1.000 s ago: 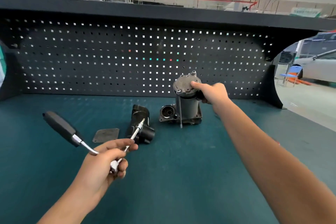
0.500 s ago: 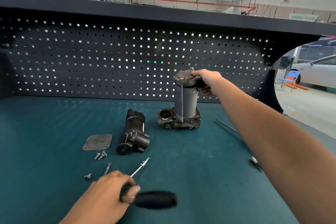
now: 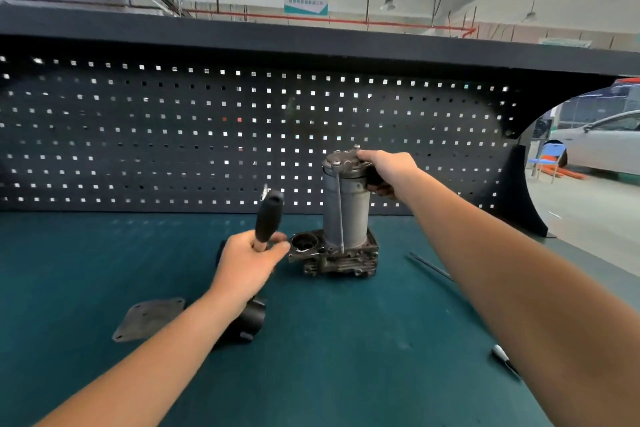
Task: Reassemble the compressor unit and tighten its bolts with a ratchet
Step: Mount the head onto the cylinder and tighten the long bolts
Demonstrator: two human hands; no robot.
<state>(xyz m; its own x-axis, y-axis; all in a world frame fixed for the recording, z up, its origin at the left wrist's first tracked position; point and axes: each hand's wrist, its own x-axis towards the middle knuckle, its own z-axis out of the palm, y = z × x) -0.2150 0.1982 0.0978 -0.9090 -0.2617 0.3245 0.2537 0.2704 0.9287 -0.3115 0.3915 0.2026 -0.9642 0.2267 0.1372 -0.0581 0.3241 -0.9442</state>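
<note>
The compressor unit stands upright toward the back of the teal workbench, near the pegboard. Our right hand curls over its top cap, fingers clamped on it. Our left hand grips the ratchet by its black handle, just left of the unit's base. A black cylindrical part and a flat cover plate lie nearer us, at left.

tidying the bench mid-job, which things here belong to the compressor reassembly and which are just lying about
In the job: compressor unit, gripped by right hand; ratchet in left hand; cover plate; black cylindrical part.
Lying about: thin rod; small tool by right arm; blue chair.
</note>
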